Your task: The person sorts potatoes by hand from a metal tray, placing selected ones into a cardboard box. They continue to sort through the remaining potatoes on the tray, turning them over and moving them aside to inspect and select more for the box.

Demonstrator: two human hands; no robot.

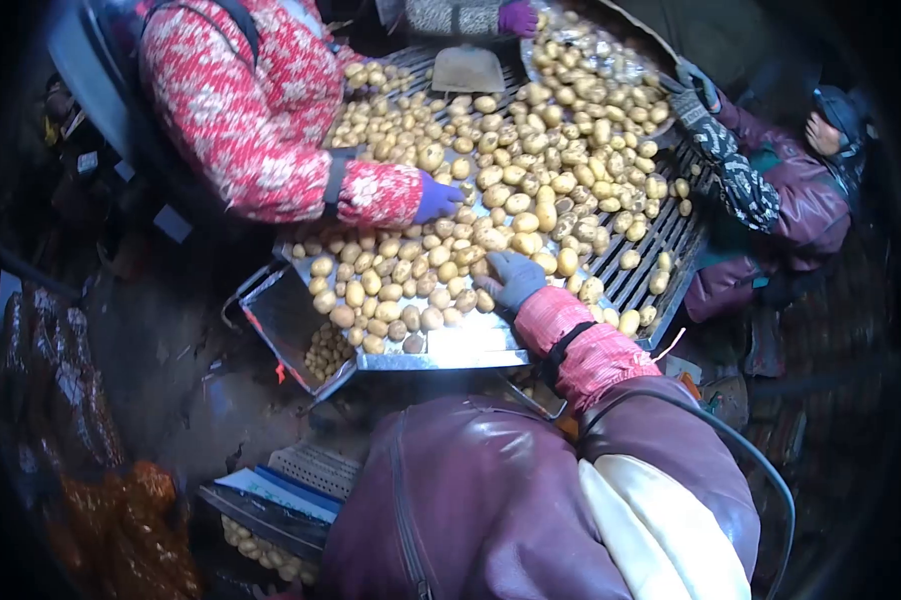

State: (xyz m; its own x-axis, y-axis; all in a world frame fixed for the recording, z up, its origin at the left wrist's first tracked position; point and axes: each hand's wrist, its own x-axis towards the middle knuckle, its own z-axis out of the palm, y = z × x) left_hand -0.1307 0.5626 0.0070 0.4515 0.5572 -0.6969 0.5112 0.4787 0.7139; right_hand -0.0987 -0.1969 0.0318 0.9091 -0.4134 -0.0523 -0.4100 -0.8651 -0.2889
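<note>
My right hand, in a grey glove with a pink sleeve, rests at the near part of a sorting table. Its fingers are apart and touch potatoes at their tips; no potato shows gripped in it. Many loose potatoes of mixed sizes spread across the metal surface around the hand. To its left they lie close to the front edge. My left hand is out of sight.
A co-worker's purple-gloved hand reaches in from the left among the potatoes. Another person's gloved hand is at the right rim, and a purple glove shows at the top. Slatted bars run along the right. A metal chute hangs front left.
</note>
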